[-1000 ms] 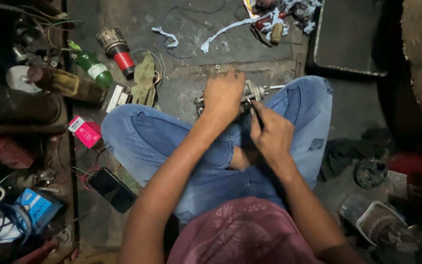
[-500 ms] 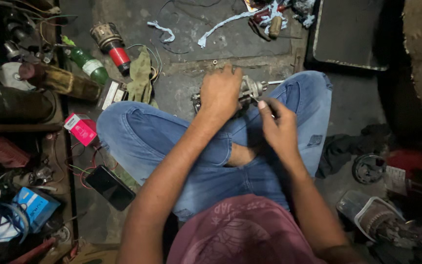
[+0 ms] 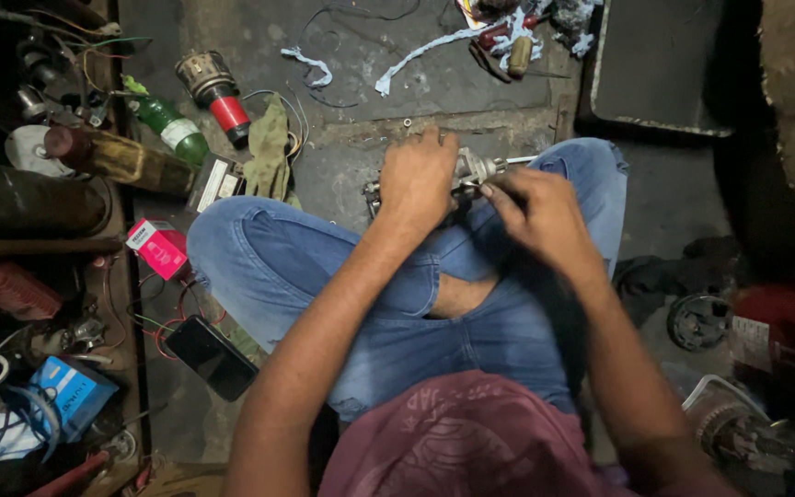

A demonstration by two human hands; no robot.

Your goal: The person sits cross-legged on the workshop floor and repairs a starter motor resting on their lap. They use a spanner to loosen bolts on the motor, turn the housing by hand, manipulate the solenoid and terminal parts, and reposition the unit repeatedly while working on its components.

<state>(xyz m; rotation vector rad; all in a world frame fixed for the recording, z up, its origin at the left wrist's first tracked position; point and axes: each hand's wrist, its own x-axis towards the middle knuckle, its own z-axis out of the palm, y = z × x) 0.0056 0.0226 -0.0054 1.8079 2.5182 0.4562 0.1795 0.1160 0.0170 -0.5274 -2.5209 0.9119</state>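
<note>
Grey metal motor part with protruding shaft (image 3: pixel 471 173) sits on crossed denim-clad legs (image 3: pixel 324 267), just beyond knees. Likely heavy, rigid, greasy-slick; body best hold, not thin shaft. Left hand (image 3: pixel 416 179) clamped over body, covering most. Right hand (image 3: pixel 540 212) beside it, fingertips pinched at shaft end. Green glass bottle (image 3: pixel 169 127) well left of part.

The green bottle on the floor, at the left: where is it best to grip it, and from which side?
Probably the green bottle is best gripped around its labelled body, coming from above: it lies on its side, with a brown bottle and a red-tipped part crowding both flanks.
</note>
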